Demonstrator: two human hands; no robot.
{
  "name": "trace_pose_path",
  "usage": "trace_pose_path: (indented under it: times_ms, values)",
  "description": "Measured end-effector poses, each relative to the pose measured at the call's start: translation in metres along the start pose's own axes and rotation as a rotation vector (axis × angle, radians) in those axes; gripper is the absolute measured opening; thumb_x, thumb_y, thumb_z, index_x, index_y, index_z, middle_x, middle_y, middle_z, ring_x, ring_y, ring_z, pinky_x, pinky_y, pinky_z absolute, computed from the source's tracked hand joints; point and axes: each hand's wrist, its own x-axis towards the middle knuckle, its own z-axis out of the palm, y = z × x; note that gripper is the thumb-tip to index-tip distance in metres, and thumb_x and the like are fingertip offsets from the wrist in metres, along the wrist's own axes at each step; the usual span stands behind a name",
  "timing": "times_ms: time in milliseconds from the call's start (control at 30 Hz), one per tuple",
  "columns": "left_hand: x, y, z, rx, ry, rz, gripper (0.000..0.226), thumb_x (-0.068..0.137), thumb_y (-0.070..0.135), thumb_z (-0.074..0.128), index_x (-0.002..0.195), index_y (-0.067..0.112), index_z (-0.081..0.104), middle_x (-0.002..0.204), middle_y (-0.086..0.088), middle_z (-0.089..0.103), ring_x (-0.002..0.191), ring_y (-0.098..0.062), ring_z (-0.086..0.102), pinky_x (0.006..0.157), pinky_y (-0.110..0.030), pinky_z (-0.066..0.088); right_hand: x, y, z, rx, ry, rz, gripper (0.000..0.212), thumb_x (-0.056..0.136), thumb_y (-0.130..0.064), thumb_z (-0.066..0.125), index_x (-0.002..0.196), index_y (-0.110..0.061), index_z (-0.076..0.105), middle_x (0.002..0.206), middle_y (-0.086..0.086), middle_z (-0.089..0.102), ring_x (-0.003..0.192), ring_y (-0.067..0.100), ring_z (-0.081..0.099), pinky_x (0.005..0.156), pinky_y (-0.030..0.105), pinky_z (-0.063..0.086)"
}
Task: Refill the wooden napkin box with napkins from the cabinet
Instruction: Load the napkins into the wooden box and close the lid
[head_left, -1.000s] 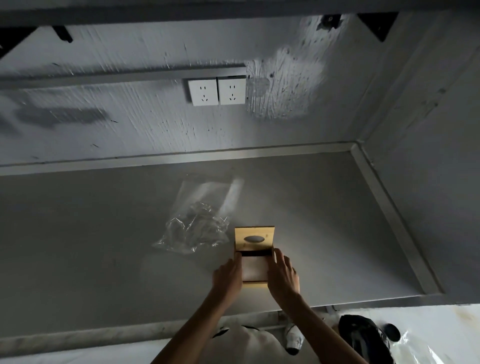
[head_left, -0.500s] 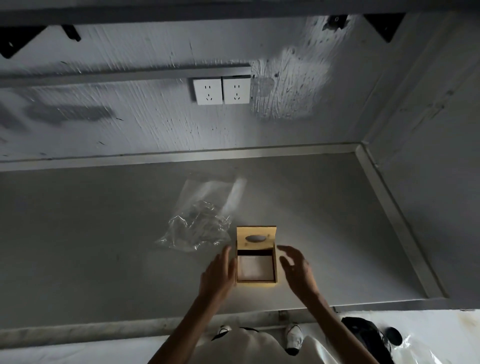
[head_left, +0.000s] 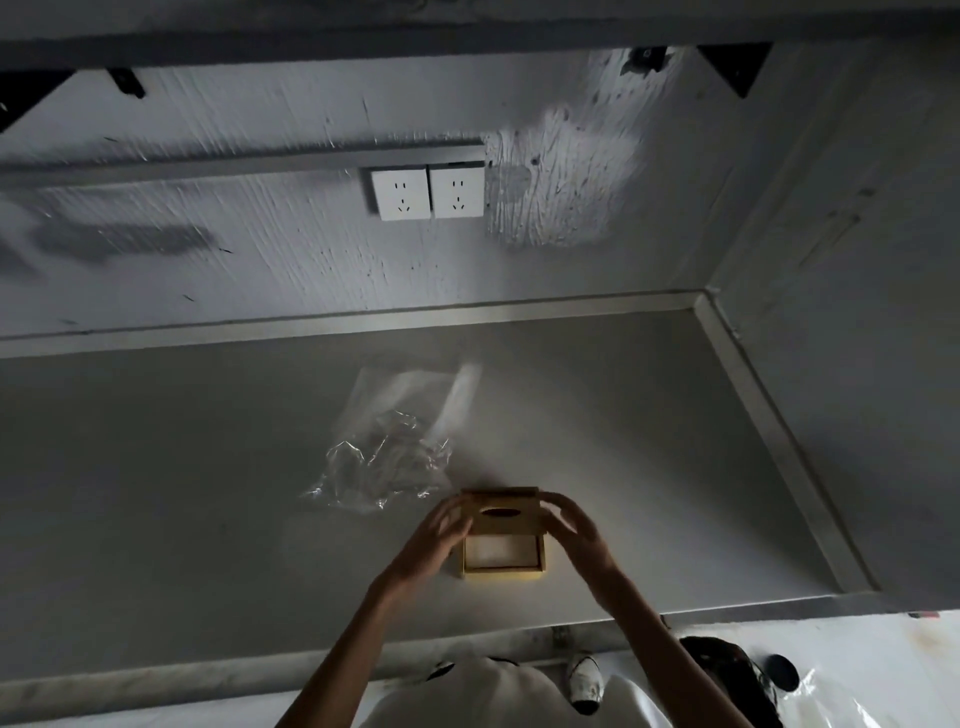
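The wooden napkin box (head_left: 503, 570) sits on the grey counter (head_left: 156, 519) near its front edge. White napkins (head_left: 501, 551) fill its open base. The wooden lid (head_left: 503, 513), with a dark oval slot, leans over the back part of the box. My left hand (head_left: 441, 532) grips the lid's left edge and my right hand (head_left: 574, 525) grips its right edge. Both hands are slightly blurred.
A crumpled clear plastic bag (head_left: 379, 462) lies just behind and left of the box. Two white wall sockets (head_left: 428, 192) are on the back wall. A side wall (head_left: 857, 364) closes the counter on the right. A shoe (head_left: 584, 680) and a black bag (head_left: 727, 670) are on the floor below.
My hands left the sides of the box base, opened, then rose to the lid behind it and took hold of both edges. The lid now tips forward over the box.
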Motion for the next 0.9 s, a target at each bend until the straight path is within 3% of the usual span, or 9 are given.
trace_pose_path:
  times_ms: [67, 133, 267, 433, 533, 600, 700, 800, 900]
  values:
    - [-0.003, -0.021, 0.007, -0.094, 0.007, -0.045, 0.078, 0.090, 0.027, 0.061, 0.152, 0.029, 0.013, 0.157, 0.002, 0.020, 0.147, -0.022, 0.019, 0.100, -0.039, 0.042, -0.002, 0.026, 0.002, -0.084, -0.006, 0.026, 0.073, 0.083, -0.045, 0.066, 0.145, -0.026, 0.033, 0.153, 0.004, 0.032, 0.139, 0.028, 0.031, 0.109, 0.036, 0.034]
    - [-0.006, -0.033, 0.014, -0.144, 0.032, -0.074, 0.081, 0.096, 0.013, 0.054, 0.153, 0.027, -0.002, 0.161, -0.003, 0.012, 0.146, -0.023, 0.022, 0.099, -0.037, 0.043, -0.007, 0.038, 0.008, -0.057, 0.007, 0.112, 0.106, 0.066, -0.058, 0.077, 0.149, -0.026, 0.020, 0.157, 0.013, 0.021, 0.141, 0.035, 0.029, 0.111, 0.045, 0.034]
    - [-0.005, -0.042, 0.027, -0.069, 0.090, -0.061, 0.067, 0.097, 0.006, 0.049, 0.153, 0.016, 0.011, 0.154, -0.007, 0.032, 0.136, -0.020, 0.040, 0.103, -0.027, 0.042, 0.001, 0.067, 0.010, 0.211, 0.066, 0.248, 0.149, 0.026, -0.067, 0.087, 0.150, -0.019, 0.019, 0.154, 0.023, 0.023, 0.135, 0.043, 0.036, 0.107, 0.057, 0.038]
    - [0.001, -0.052, 0.027, 0.018, 0.118, -0.009, 0.047, 0.092, 0.012, 0.054, 0.138, 0.011, 0.044, 0.134, -0.009, 0.058, 0.117, -0.015, 0.059, 0.086, -0.016, 0.051, -0.006, 0.046, 0.017, 0.109, 0.075, 0.259, 0.077, 0.084, -0.012, 0.070, 0.147, -0.013, 0.026, 0.150, 0.026, 0.030, 0.115, 0.027, 0.048, 0.103, 0.049, 0.043]
    - [-0.003, -0.053, 0.028, 0.038, 0.139, -0.030, 0.032, 0.088, 0.022, 0.058, 0.121, 0.022, 0.056, 0.122, -0.002, 0.066, 0.108, -0.010, 0.064, 0.085, -0.018, 0.050, -0.007, 0.048, 0.017, 0.066, 0.077, 0.252, 0.065, 0.090, -0.001, 0.059, 0.146, -0.010, 0.027, 0.148, 0.024, 0.035, 0.097, 0.014, 0.056, 0.092, 0.038, 0.051]
    - [-0.004, -0.050, 0.030, -0.014, 0.141, -0.031, 0.021, 0.091, 0.018, 0.058, 0.110, 0.028, 0.060, 0.111, 0.007, 0.068, 0.098, -0.001, 0.065, 0.077, -0.014, 0.050, -0.009, 0.045, 0.018, 0.103, 0.069, 0.241, 0.065, 0.087, -0.006, 0.064, 0.143, -0.007, 0.031, 0.141, 0.025, 0.043, 0.090, 0.012, 0.059, 0.077, 0.029, 0.056]
    - [-0.003, -0.046, 0.033, -0.096, 0.090, -0.061, 0.031, 0.084, 0.026, 0.061, 0.114, 0.027, 0.061, 0.115, 0.007, 0.068, 0.104, -0.003, 0.062, 0.079, -0.017, 0.044, -0.010, 0.043, 0.018, 0.126, -0.003, 0.190, 0.069, 0.065, -0.051, 0.080, 0.117, -0.012, 0.054, 0.101, 0.006, 0.065, 0.079, 0.011, 0.064, 0.065, 0.023, 0.054]
    - [0.007, -0.039, 0.039, -0.112, 0.052, -0.071, 0.049, 0.072, 0.029, 0.069, 0.120, 0.023, 0.059, 0.126, -0.003, 0.066, 0.110, -0.010, 0.061, 0.086, -0.022, 0.042, -0.014, 0.022, 0.013, 0.148, 0.009, 0.159, 0.036, 0.072, -0.042, 0.067, 0.105, -0.030, 0.062, 0.100, -0.003, 0.065, 0.093, 0.016, 0.058, 0.079, 0.028, 0.050]
    - [0.023, -0.006, 0.060, -0.151, 0.027, -0.052, 0.037, 0.087, 0.024, 0.064, 0.123, 0.020, 0.056, 0.118, 0.005, 0.066, 0.105, -0.006, 0.060, 0.081, -0.017, 0.041, -0.005, 0.007, -0.010, 0.177, 0.035, 0.065, 0.044, 0.071, -0.052, 0.065, 0.109, -0.029, 0.066, 0.109, 0.007, 0.066, 0.103, 0.027, 0.060, 0.089, 0.041, 0.048]
